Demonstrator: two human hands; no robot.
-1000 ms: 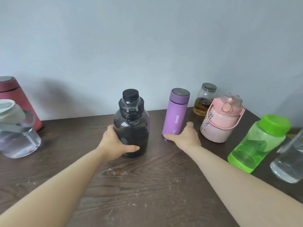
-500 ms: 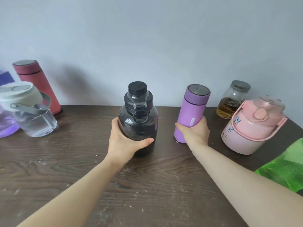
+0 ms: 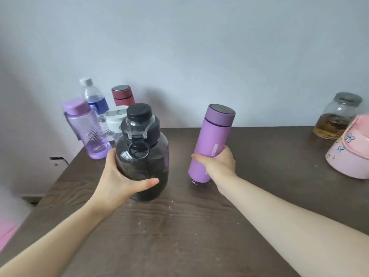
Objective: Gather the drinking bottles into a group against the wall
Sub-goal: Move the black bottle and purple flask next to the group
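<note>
dark bottle (image 3: 142, 154): smoky see-through jug with a black cap and ring loop; contents too dark to make out; tilted slightly, gripped at its lower body.
purple flask (image 3: 211, 142): matte, metal-topped lid shut, contents hidden; leaning right at the top, its base just above the worktop (image 3: 179, 226).
left hand (image 3: 119, 176): wrapped round the dark bottle's left side, thumb across the front near the base, forearm reaching in from lower left.
right hand (image 3: 217, 164): fingers closed round the purple flask's lower half, forearm coming from lower right.
group beyond the left hand: lilac clear bottle (image 3: 85, 128), water bottle with a blue label (image 3: 94, 100), red flask (image 3: 122, 95) and a white-lidded clear bottle (image 3: 114, 120), close together by the wall (image 3: 199, 47).
far right of the right hand: glass jar (image 3: 335, 116) holding amber liquid low down; pink bottle (image 3: 351, 148) just in front of it, cut by the frame edge.
</note>
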